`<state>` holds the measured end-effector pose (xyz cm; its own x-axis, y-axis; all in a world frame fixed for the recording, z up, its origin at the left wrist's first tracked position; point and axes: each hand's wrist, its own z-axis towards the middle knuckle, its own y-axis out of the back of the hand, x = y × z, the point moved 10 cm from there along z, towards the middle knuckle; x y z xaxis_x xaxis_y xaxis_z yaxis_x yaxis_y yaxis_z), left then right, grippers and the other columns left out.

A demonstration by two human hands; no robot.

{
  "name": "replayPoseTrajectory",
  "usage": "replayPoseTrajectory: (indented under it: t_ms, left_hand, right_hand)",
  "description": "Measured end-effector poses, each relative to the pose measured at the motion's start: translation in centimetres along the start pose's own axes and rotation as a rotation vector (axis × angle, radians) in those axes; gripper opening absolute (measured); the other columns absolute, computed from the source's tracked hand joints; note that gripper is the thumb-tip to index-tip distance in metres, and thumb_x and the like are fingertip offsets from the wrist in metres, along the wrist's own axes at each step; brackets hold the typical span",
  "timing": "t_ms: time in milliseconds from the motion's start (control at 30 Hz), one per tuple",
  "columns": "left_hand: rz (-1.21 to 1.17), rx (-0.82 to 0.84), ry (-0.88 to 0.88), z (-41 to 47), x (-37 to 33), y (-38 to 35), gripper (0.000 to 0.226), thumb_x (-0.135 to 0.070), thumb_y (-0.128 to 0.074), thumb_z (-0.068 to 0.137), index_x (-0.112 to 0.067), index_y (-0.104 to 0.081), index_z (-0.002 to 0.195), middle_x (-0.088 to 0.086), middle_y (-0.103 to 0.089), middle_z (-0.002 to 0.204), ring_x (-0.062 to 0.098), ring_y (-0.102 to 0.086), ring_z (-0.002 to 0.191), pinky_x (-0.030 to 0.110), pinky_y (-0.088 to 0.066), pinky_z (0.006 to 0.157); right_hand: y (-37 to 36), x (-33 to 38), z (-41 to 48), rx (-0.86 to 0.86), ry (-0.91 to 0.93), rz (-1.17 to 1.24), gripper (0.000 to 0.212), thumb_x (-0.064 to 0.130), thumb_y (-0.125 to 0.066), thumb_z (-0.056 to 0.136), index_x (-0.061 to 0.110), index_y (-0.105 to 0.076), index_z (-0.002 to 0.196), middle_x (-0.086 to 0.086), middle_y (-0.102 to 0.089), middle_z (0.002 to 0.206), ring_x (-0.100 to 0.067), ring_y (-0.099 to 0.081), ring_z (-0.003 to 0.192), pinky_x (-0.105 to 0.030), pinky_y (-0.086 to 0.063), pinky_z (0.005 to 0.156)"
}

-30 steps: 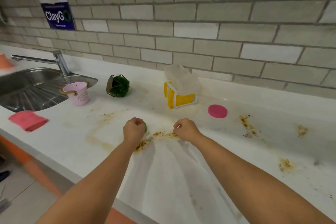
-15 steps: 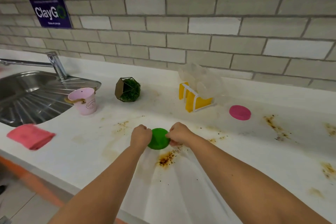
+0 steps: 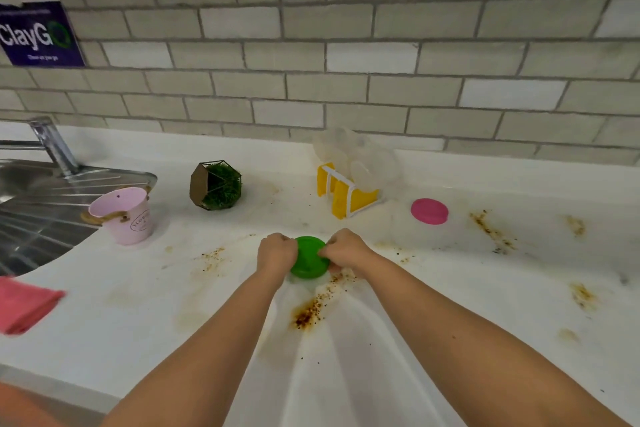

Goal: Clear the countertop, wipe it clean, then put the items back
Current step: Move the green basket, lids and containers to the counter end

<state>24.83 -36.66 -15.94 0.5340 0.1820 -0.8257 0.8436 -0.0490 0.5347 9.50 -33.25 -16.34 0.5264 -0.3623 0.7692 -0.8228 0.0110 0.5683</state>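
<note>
You're in the clearing step, by my reading: nothing on the desk (image 3: 121, 305) looks wiped, and most items stand on it.

Nearest you, just in from the front edge, a brown gritty spill (image 3: 308, 314) lies between your forearms. Right beyond it is the green lid (image 3: 309, 262), about midway along the desk and nearer the front edge than the back wall. Your left hand (image 3: 277, 253) curls its fingers on the lid's left rim and your right hand (image 3: 343, 250) pinches the right rim, so both grip it, one on each side. I cannot tell whether the lid is raised off the surface or resting on it.

The next move, I'd judge, calls for lifting it straight up, so the rim doesn't drag through the spill, then carrying it off the area to be wiped.

At the left front edge lies a pink cloth (image 3: 24, 308), well apart from your hands; you'll likely want it for wiping. Farther back on the left, a pink bucket (image 3: 121, 215) stands at the rim of the sink (image 3: 34, 204), with a round plant (image 3: 216, 189) beside it. Toward the back edge sits a yellow rack (image 3: 346, 196) holding clear plastic pieces. To its right a pink lid (image 3: 429, 211) lies flat near more brown stains (image 3: 491, 229). All of these must go before you wipe.
</note>
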Motion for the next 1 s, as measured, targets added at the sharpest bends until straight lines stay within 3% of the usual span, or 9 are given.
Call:
replayPoseTrajectory:
  t_ms: [100, 300, 433, 633, 700, 800, 867, 933, 1000]
  left_hand:
    - [-0.033, 0.041, -0.022, -0.2, -1.4, -2.1, 0.018, -0.008, -0.045, 0.087, -0.006, -0.053, 0.071, 0.014, -0.056, 0.083, 0.03, -0.056, 0.08, 0.039, -0.051, 0.075]
    - [-0.1, 0.158, -0.073, -1.3, -5.2, -8.6, 0.026, -0.013, -0.047, 0.089, -0.002, -0.062, 0.107, 0.016, -0.062, 0.106, 0.032, -0.059, 0.1, 0.042, -0.053, 0.087]
    - [-0.172, 0.227, -0.106, -2.3, -8.4, -13.3, 0.024, -0.014, -0.05, 0.09, -0.005, -0.062, 0.108, 0.012, -0.061, 0.107, 0.031, -0.058, 0.104, 0.044, -0.051, 0.091]
    - [-0.284, 0.257, -0.106, -1.9, -12.6, -19.0, 0.023, -0.015, -0.048, 0.091, -0.007, -0.062, 0.108, 0.009, -0.06, 0.107, 0.029, -0.057, 0.101, 0.042, -0.051, 0.092]
    - [-0.293, 0.272, -0.094, -1.3, -13.4, -20.9, 0.019, -0.013, -0.046, 0.091, -0.008, -0.063, 0.099, 0.006, -0.056, 0.098, 0.028, -0.054, 0.093, 0.039, -0.051, 0.089]
    - [-0.274, 0.259, -0.067, 0.1, -14.1, -23.2, 0.029, -0.009, -0.043, 0.09, -0.018, -0.049, 0.064, 0.0, -0.048, 0.075, 0.023, -0.045, 0.082, 0.032, -0.042, 0.073]
    - [-0.247, 0.239, -0.054, 1.2, -14.3, -24.1, 0.033, -0.007, -0.041, 0.09, -0.021, -0.045, 0.06, -0.001, -0.045, 0.07, 0.023, -0.043, 0.08, 0.032, -0.037, 0.07]
    - [-0.243, 0.224, -0.054, 2.1, -14.6, -24.8, 0.026, -0.006, -0.041, 0.09, -0.015, -0.058, 0.073, 0.007, -0.055, 0.081, 0.029, -0.05, 0.084, 0.032, -0.039, 0.071]
    - [-0.203, 0.191, -0.064, 3.0, -15.1, -25.3, 0.025, -0.005, -0.043, 0.09, -0.005, -0.065, 0.101, 0.016, -0.062, 0.101, 0.034, -0.058, 0.099, 0.032, -0.043, 0.076]
  right_hand:
    - [2.4, -1.0, -0.3, -0.05, -0.009, 0.016, 0.021, 0.01, -0.056, 0.088, -0.002, -0.06, 0.104, -0.019, -0.065, 0.095, -0.026, -0.062, 0.072, -0.033, -0.054, 0.069]
    - [8.5, -5.2, -1.5, -0.163, -0.064, 0.132, 0.014, 0.007, -0.052, 0.089, 0.011, -0.049, 0.102, -0.011, -0.055, 0.084, -0.019, -0.052, 0.058, -0.028, -0.045, 0.05]
    - [12.9, -8.5, -1.4, -0.213, -0.12, 0.153, 0.022, 0.005, -0.047, 0.091, 0.001, -0.056, 0.111, -0.006, -0.051, 0.07, -0.016, -0.048, 0.053, -0.025, -0.041, 0.045]
    - [19.7, -12.6, 1.3, -0.308, -0.189, 0.16, 0.034, 0.008, -0.041, 0.093, -0.002, -0.047, 0.126, -0.017, -0.056, 0.113, -0.024, -0.052, 0.084, -0.03, -0.046, 0.058]
    - [21.8, -13.7, 2.4, -0.348, -0.22, 0.147, 0.033, 0.007, -0.039, 0.095, 0.0, -0.046, 0.127, -0.018, -0.054, 0.123, -0.026, -0.05, 0.09, -0.032, -0.048, 0.066]
    - [23.9, -15.4, 4.1, -0.365, -0.264, 0.163, 0.031, 0.006, -0.039, 0.096, -0.002, -0.047, 0.125, -0.019, -0.052, 0.125, -0.027, -0.048, 0.091, -0.035, -0.05, 0.076]
    - [24.6, -16.1, 5.4, -0.357, -0.264, 0.209, 0.031, 0.006, -0.04, 0.095, -0.003, -0.048, 0.124, -0.019, -0.053, 0.125, -0.027, -0.049, 0.09, -0.034, -0.05, 0.071]
    - [25.3, -16.8, 6.6, -0.352, -0.265, 0.266, 0.03, 0.004, -0.041, 0.094, -0.005, -0.048, 0.122, -0.021, -0.052, 0.125, -0.027, -0.049, 0.087, -0.031, -0.047, 0.061]
    - [25.6, -17.3, 7.6, -0.332, -0.274, 0.35, 0.028, 0.002, -0.039, 0.094, -0.005, -0.047, 0.121, -0.021, -0.051, 0.118, -0.026, -0.051, 0.077, -0.027, -0.045, 0.05]
